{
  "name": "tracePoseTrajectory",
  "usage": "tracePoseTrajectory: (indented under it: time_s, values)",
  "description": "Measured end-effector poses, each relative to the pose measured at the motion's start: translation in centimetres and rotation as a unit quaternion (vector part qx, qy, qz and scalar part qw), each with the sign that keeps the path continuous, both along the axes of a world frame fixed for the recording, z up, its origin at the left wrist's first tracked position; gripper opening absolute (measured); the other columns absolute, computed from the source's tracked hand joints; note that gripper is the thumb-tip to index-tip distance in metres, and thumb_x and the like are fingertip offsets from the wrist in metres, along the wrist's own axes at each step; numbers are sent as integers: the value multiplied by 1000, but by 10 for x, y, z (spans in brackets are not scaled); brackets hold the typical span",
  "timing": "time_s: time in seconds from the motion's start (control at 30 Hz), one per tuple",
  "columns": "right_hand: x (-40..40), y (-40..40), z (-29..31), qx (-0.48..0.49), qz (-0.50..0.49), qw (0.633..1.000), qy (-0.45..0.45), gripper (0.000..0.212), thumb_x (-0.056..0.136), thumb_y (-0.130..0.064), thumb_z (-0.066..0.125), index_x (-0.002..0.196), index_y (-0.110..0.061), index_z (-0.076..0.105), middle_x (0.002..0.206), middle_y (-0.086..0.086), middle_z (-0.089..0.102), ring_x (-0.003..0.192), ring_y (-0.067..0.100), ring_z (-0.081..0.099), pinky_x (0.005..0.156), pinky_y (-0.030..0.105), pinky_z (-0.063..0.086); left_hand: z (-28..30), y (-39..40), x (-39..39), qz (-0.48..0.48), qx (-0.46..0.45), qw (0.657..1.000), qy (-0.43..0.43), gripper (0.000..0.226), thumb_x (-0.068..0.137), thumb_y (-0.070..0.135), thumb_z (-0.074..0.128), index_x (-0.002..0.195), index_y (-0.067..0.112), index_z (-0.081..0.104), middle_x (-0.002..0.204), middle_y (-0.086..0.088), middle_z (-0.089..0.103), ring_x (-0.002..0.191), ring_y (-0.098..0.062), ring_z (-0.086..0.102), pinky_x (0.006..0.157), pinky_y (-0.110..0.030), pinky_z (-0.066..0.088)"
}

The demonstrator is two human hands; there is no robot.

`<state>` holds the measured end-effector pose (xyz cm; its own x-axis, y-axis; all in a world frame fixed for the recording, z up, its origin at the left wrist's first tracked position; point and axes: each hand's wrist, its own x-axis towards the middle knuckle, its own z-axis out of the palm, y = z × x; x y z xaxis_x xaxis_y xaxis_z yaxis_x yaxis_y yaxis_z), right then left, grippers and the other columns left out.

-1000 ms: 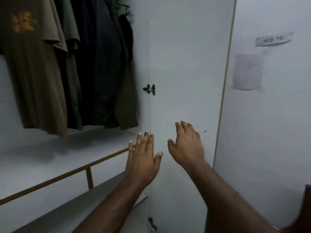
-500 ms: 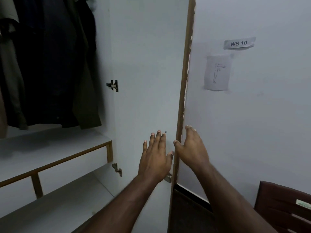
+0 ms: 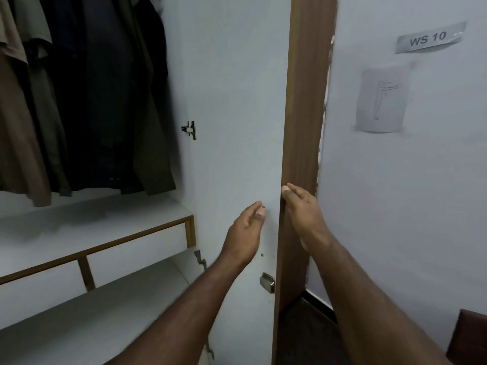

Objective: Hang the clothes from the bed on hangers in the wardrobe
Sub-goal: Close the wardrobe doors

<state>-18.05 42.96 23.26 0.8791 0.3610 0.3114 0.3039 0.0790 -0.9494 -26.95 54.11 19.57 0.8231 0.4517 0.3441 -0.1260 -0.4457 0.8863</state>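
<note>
The open wardrobe door [image 3: 237,101] stands in the middle, white inside with a brown wooden edge [image 3: 303,101]. My left hand [image 3: 246,230] lies on the white inner face, fingers relaxed, holding nothing. My right hand [image 3: 303,209] reaches round the brown edge, thumb at the edge's inner corner, fingers against the outer face. Several dark and olive hung clothes [image 3: 87,96] fill the wardrobe's upper left, with a brown shirt [image 3: 15,127] at the far left. The bed and hangers are out of view.
White shelves [image 3: 92,225] with brown trim sit below the hung clothes. A metal catch [image 3: 266,282] and hinges [image 3: 190,129] are on the door. The wall on the right carries a "WS 10" label [image 3: 428,38] and a paper sheet [image 3: 380,101]. A dark brown chair corner [image 3: 471,335] shows at bottom right.
The door has swung towards me, showing more of its brown face. My right hand has moved onto the door's edge; my left hand turned side-on against the inner panel.
</note>
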Motion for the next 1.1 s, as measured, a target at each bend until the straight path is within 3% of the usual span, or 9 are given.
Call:
tracePoseTrajectory:
  time_s: [0.07, 0.13, 0.2, 0.3, 0.5, 0.77, 1.1]
  values:
    - [5, -1, -4, 5, 14, 1000, 8, 58, 82, -62, 57, 124, -24, 68, 120, -8, 71, 118, 11, 62, 109, 44, 46, 2, 5, -8, -44, -140, 989, -25, 49, 105, 50, 33, 144, 26, 51, 150, 6, 50, 139, -13, 46, 118, -35, 33]
    - [-2, 0, -4, 28, 47, 998, 20, 35, 96, -47, 54, 117, -23, 71, 113, -6, 73, 114, 10, 65, 108, 40, 47, 3, 12, -18, -61, -217, 974, -39, 55, 103, 54, 32, 138, 21, 57, 144, 4, 57, 133, -12, 53, 117, -38, 37]
    - [-11, 1, -4, 51, 86, 994, 37, 31, 105, -30, 48, 126, -16, 65, 118, -3, 69, 116, 10, 63, 108, 34, 47, 4, 21, -30, -71, -257, 963, -48, 63, 95, 61, 32, 134, 20, 60, 139, 2, 61, 128, -14, 58, 114, -38, 41]
    - [-23, 6, -7, 51, 122, 990, 51, 39, 106, -33, 43, 133, -11, 60, 133, 8, 63, 123, 19, 61, 109, 38, 46, 5, 39, -51, -88, -305, 947, -47, 69, 99, 63, 25, 132, 15, 62, 133, -1, 66, 122, -17, 63, 111, -39, 44]
    - [-51, 34, -5, 60, 217, 967, 116, 44, 106, -39, 39, 129, -10, 63, 120, 7, 72, 110, 20, 69, 100, 39, 53, 2, 81, -102, -114, -329, 937, -28, 84, 97, 69, 15, 134, 9, 60, 132, -8, 66, 124, -22, 62, 111, -42, 44]
    - [-103, 99, -2, 58, 348, 922, 162, 57, 105, -48, 32, 139, -7, 52, 135, 11, 63, 125, 23, 61, 110, 43, 44, -4, 141, -170, -81, -351, 931, -62, 88, 94, 72, 17, 135, 5, 58, 133, -12, 65, 125, -22, 62, 112, -42, 42]
    - [-163, 198, -6, 114, 404, 877, 234, 71, 102, -59, 30, 145, -4, 44, 143, 13, 56, 133, 25, 53, 111, 43, 43, -7, 216, -225, -15, -368, 924, -107, 86, 96, 70, 22, 139, 3, 54, 140, -14, 59, 131, -23, 55, 114, -39, 40]
